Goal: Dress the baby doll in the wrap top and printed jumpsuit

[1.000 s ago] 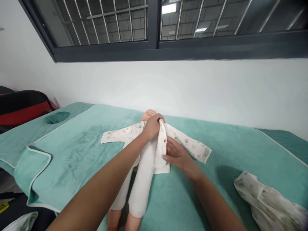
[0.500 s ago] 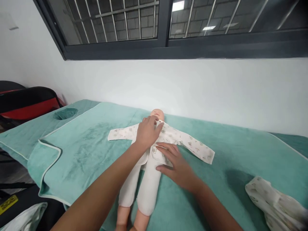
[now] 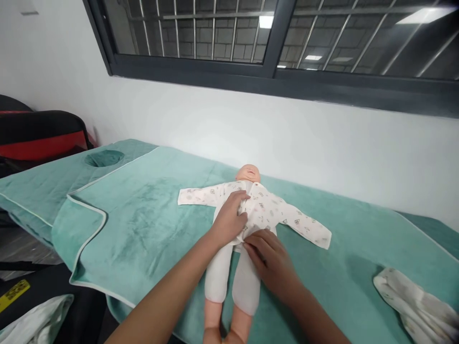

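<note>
A baby doll (image 3: 248, 173) lies on its back with its head toward the wall. It wears a white printed baby shirt (image 3: 267, 203), sleeves spread to both sides, and white leggings (image 3: 245, 282) that end above the bare feet. On the front of the shirt rests my left hand (image 3: 231, 217), its fingers bent and its thumb apart from them. My right hand (image 3: 270, 260) pinches the shirt's lower edge near the middle, just below the left hand. The pinched cloth is partly hidden by the fingers.
A teal towel (image 3: 143, 205) covers the bed beneath the doll. Bunched printed cloth (image 3: 412, 306) lies at the right. A red and black chair (image 3: 43, 134) stands at the left, and a black seat (image 3: 82, 306) with white cloth (image 3: 39, 320) is at lower left.
The right-hand shirt panel, lifted a second ago, now lies across the doll's front. My left hand moved down from the neck to the chest; my right hand closed on the lower edge.
</note>
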The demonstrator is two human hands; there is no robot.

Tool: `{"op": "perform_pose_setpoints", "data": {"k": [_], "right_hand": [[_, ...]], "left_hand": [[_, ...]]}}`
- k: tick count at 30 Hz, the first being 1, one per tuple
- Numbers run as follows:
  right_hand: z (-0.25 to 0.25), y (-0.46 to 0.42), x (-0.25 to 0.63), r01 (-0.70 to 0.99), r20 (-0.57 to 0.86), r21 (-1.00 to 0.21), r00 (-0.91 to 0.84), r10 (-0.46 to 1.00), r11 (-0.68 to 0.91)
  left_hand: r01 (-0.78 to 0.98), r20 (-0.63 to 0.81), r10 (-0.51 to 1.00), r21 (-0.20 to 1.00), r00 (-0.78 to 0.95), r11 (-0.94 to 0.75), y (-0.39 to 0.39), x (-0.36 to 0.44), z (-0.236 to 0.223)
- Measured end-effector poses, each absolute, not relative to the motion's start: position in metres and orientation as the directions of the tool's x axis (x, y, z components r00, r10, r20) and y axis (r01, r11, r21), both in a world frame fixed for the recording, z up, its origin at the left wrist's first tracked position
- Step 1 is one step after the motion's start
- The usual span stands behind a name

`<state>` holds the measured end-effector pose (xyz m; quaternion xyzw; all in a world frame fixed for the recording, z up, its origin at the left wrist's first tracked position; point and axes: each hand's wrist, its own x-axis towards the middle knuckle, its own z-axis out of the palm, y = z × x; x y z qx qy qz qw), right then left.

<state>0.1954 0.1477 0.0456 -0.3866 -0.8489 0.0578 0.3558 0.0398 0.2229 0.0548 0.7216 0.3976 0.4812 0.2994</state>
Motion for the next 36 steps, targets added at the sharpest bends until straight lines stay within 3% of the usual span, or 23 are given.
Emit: {"op": "perform_pose_setpoints", "data": {"k": [5,8,11,17,21,24,27,29,31,33,34,36], "right_hand": [[0.024,0.124,0.220,0.709,0.567,-0.390,-0.317,0.760,0.587],[0.008,0.113,0.237,0.816,0.467,-0.425,-0.172,0.868,0.391],[0.001,0.110,0.236,0.837,0.362,-0.457,-0.135,0.922,0.301],[0.012,0.104,0.207,0.750,0.368,-0.622,0.024,0.930,0.227],[0.019,0.090,0.215,0.725,0.299,-0.650,-0.034,0.954,0.230],[0.024,0.076,0.264,0.844,0.344,-0.510,0.022,0.939,0.167],[0.028,0.053,0.341,0.976,0.437,-0.149,0.209,0.875,-0.158],[0.028,0.034,0.390,0.912,0.436,0.050,0.346,0.831,-0.407],[0.028,0.018,0.426,0.846,0.386,0.098,0.453,0.804,-0.524],[0.031,0.009,0.440,0.836,0.318,0.022,0.513,0.797,-0.548],[0.035,0.008,0.438,0.833,0.278,-0.080,0.546,0.790,-0.548],[0.049,0.015,0.416,0.763,0.169,-0.410,0.601,0.781,-0.499]], "left_hand": [[0.170,0.405,0.889,0.881,0.213,-0.442,0.217,0.011,0.033],[0.117,0.275,0.942,0.947,0.194,-0.300,0.220,0.001,0.018],[0.089,0.204,0.964,0.971,0.169,-0.221,0.221,-0.002,0.010],[0.242,0.265,0.961,0.940,-0.082,-0.239,0.210,-0.008,0.009],[0.318,0.191,0.976,0.937,-0.107,-0.148,0.202,-0.015,0.012],[0.336,0.172,0.984,0.931,-0.050,-0.146,0.198,-0.018,0.010],[0.308,0.182,0.983,0.937,-0.025,-0.165,0.195,-0.020,0.007],[0.280,0.184,0.983,0.944,-0.012,-0.173,0.193,-0.020,0.007],[0.276,0.190,0.982,0.943,0.004,-0.184,0.191,-0.020,0.010],[0.292,0.221,0.975,0.932,0.013,-0.215,0.188,-0.019,0.013],[0.305,0.241,0.970,0.923,0.013,-0.234,0.186,-0.017,0.014],[0.345,0.278,0.960,0.901,0.003,-0.262,0.181,-0.012,0.016]]}}
